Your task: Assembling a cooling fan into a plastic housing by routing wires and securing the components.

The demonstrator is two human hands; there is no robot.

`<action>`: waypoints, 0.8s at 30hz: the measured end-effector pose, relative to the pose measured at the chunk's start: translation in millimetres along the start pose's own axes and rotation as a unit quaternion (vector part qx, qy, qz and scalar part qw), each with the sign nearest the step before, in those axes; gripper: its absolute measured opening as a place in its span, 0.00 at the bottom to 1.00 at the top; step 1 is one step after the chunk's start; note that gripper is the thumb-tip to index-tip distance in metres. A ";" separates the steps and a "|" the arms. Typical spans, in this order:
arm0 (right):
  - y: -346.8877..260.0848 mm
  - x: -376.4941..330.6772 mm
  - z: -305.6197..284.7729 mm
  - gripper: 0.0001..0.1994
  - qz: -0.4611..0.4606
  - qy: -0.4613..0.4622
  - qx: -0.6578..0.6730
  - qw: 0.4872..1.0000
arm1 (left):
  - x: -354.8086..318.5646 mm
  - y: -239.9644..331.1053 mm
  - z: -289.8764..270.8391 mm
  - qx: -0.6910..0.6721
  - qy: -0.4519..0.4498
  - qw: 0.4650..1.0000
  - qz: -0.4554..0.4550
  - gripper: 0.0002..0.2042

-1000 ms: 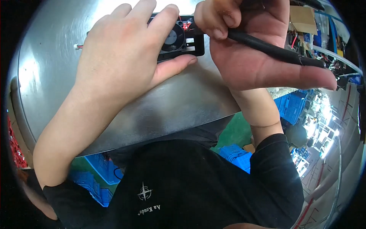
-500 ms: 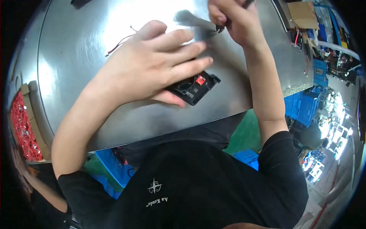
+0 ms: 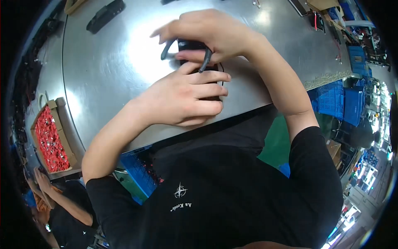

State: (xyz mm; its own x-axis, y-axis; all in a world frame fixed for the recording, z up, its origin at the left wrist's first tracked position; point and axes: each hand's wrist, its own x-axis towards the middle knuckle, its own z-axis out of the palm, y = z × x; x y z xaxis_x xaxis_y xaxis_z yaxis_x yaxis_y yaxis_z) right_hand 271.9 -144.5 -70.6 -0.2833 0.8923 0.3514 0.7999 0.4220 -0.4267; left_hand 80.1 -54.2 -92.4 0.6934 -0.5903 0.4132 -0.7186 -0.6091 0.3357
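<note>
Head view — left hand and right hand hide a black part.

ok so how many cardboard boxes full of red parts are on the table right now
1. The cardboard box of red parts sits at the left edge of the metal table, well away from the left hand and right hand. Others may lie outside the view.

Open cardboard box at the table's left edge, brown walls, packed with small red parts (too small to tell apart). Flat brown cardboard piece at the top right rim. Blue plastic crates stacked right of the table.
</note>
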 end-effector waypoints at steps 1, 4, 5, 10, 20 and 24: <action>-1.3 -1.4 -2.9 0.15 0.017 -0.059 -0.052 0.997 | 0.5 1.3 0.6 -0.018 0.004 1.000 0.004 0.12; -9.2 -14.6 -21.0 0.15 0.056 -0.102 -0.061 0.991 | 2.5 7.2 -0.3 -0.043 0.028 0.999 0.011 0.11; -11.1 -20.1 -26.4 0.17 0.127 -0.135 -0.078 0.979 | 0.5 6.9 -2.9 -0.037 0.030 0.999 0.000 0.11; -30.2 -68.9 -49.9 0.25 0.187 -0.108 -0.082 0.973 | -5.6 -4.0 -14.9 -0.078 0.033 0.994 -0.062 0.09; -74.5 -95.2 -26.6 0.29 0.268 0.058 -0.141 0.951 | -0.2 -3.4 10.3 -0.028 0.214 0.950 -0.227 0.32; -66.4 -94.8 -24.6 0.31 0.304 0.054 -0.108 0.945 | -7.5 -7.7 9.0 0.060 0.186 0.932 -0.306 0.33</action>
State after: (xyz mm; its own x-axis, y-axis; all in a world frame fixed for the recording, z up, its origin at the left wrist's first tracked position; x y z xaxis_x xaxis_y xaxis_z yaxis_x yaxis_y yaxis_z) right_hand 258.7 -261.0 -55.1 0.3093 0.9330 0.1839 0.8903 -0.2161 -0.4009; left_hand 80.9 -49.8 -105.7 0.8888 0.0983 0.4477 -0.1679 -0.8389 0.5177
